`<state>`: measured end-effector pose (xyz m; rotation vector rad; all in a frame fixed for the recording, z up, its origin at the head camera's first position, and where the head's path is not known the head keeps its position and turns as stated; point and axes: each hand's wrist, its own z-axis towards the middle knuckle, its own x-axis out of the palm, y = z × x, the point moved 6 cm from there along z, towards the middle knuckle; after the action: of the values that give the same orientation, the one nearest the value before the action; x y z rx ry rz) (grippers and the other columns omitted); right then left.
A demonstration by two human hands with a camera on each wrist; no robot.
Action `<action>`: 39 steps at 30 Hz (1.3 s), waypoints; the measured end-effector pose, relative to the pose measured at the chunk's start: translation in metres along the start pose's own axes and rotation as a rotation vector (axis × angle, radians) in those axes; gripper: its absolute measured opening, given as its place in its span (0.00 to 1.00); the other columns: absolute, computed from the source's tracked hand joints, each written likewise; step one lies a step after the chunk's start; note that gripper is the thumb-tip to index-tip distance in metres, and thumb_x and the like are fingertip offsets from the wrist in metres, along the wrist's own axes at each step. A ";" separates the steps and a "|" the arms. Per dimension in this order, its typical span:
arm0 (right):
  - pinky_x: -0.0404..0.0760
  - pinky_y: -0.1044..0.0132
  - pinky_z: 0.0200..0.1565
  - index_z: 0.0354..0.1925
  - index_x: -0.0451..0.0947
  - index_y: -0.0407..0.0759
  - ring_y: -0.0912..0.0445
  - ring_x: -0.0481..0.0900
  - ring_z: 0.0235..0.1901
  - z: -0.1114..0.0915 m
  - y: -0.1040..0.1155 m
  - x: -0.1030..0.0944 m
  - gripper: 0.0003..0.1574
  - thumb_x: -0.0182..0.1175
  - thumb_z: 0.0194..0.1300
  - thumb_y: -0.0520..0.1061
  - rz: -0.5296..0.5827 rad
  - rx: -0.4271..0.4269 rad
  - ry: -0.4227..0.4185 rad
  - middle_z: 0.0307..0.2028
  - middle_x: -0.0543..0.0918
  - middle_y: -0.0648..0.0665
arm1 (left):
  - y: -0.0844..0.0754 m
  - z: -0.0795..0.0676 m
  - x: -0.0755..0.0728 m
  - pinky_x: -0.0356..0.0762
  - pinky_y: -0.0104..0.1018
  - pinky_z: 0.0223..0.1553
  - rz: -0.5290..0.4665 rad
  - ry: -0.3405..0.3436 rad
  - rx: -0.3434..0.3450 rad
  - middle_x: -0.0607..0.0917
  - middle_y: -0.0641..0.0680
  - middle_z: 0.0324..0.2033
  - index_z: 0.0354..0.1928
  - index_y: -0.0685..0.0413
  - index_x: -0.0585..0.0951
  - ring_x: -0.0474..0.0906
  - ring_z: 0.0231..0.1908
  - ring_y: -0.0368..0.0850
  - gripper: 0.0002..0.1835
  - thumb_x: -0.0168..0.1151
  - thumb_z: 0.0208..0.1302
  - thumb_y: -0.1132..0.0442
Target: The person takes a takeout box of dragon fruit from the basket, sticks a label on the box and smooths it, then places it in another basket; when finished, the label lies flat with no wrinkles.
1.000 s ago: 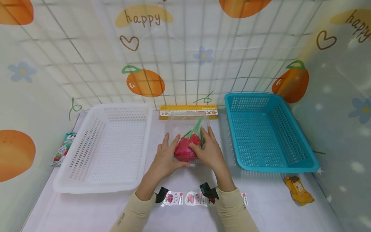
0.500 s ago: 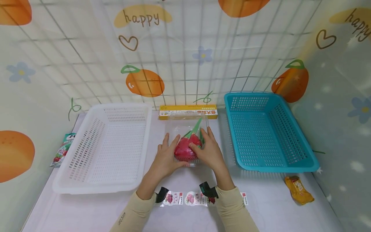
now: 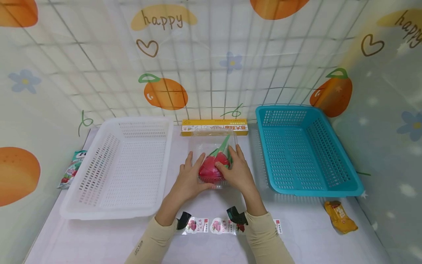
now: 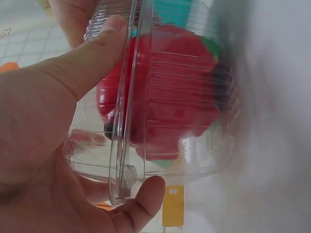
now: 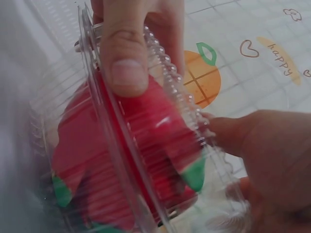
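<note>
A clear plastic clamshell box (image 3: 202, 143) stands on the table at the middle, holding a red fruit (image 3: 209, 169) with green leafy tips, like a dragon fruit. In both wrist views the lid and base meet along the rim (image 4: 127, 121). My left hand (image 3: 188, 182) grips the left side, its thumb along the near rim and a finger curled at the corner. From the right, my right hand (image 3: 240, 174) holds the box with its thumb on the lid; its fingers reach round the far right side and are partly hidden. Fruit stickers (image 3: 196, 225) lie below my wrists.
A white basket (image 3: 166, 165) stands left, a blue basket (image 3: 267, 165) right. Behind the clamshell lies a yellow carton (image 3: 214, 123). A green snack bag (image 3: 70, 172) sits beyond the white basket, and an orange packet (image 3: 340, 218) before the blue one. A printed curtain hangs behind.
Both hands keep their places on the clamshell box. Its far edge sits slightly lower in the head view; nothing else has visibly moved.
</note>
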<state>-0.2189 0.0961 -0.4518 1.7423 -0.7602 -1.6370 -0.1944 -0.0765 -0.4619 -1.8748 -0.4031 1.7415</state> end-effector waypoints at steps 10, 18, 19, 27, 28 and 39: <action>0.70 0.29 0.62 0.78 0.58 0.37 0.29 0.57 0.76 -0.002 0.003 -0.002 0.52 0.67 0.66 0.57 -0.017 0.012 0.007 0.80 0.50 0.30 | 0.002 0.000 0.000 0.81 0.57 0.48 -0.011 0.016 -0.007 0.51 0.68 0.79 0.79 0.45 0.60 0.69 0.57 0.66 0.60 0.82 0.46 0.42; 0.69 0.28 0.63 0.78 0.59 0.39 0.29 0.58 0.75 0.001 -0.002 -0.002 0.52 0.66 0.66 0.58 -0.019 0.003 0.007 0.80 0.50 0.31 | 0.001 -0.001 0.001 0.82 0.61 0.51 -0.002 0.014 0.002 0.51 0.69 0.78 0.80 0.46 0.59 0.69 0.60 0.68 0.60 0.81 0.48 0.40; 0.69 0.28 0.63 0.78 0.59 0.39 0.29 0.58 0.75 0.001 -0.003 -0.002 0.52 0.66 0.66 0.58 -0.019 0.001 0.008 0.80 0.50 0.31 | 0.001 -0.002 0.001 0.81 0.61 0.52 -0.003 0.014 0.003 0.50 0.69 0.79 0.80 0.46 0.59 0.69 0.61 0.68 0.60 0.80 0.48 0.40; 0.68 0.27 0.64 0.78 0.58 0.43 0.30 0.58 0.75 0.001 -0.005 -0.004 0.51 0.65 0.67 0.58 -0.005 0.002 0.020 0.80 0.51 0.33 | 0.002 -0.003 0.002 0.77 0.68 0.57 -0.021 0.022 -0.009 0.46 0.66 0.80 0.81 0.46 0.55 0.63 0.69 0.74 0.61 0.80 0.50 0.41; 0.68 0.27 0.64 0.78 0.58 0.44 0.30 0.58 0.75 0.000 -0.005 -0.005 0.50 0.65 0.67 0.58 -0.004 0.003 0.021 0.80 0.52 0.33 | 0.002 -0.004 0.001 0.77 0.69 0.58 -0.025 0.023 -0.012 0.46 0.66 0.80 0.81 0.46 0.54 0.62 0.70 0.75 0.62 0.80 0.50 0.42; 0.68 0.26 0.62 0.79 0.57 0.45 0.30 0.56 0.76 -0.015 -0.007 -0.013 0.52 0.66 0.65 0.57 0.019 0.003 0.005 0.79 0.53 0.32 | 0.003 -0.018 -0.006 0.69 0.71 0.65 -0.005 -0.117 0.044 0.47 0.68 0.79 0.81 0.52 0.53 0.49 0.75 0.71 0.63 0.81 0.49 0.44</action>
<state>-0.2052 0.1111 -0.4484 1.7356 -0.7743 -1.6189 -0.1779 -0.0853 -0.4584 -1.7450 -0.4096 1.8477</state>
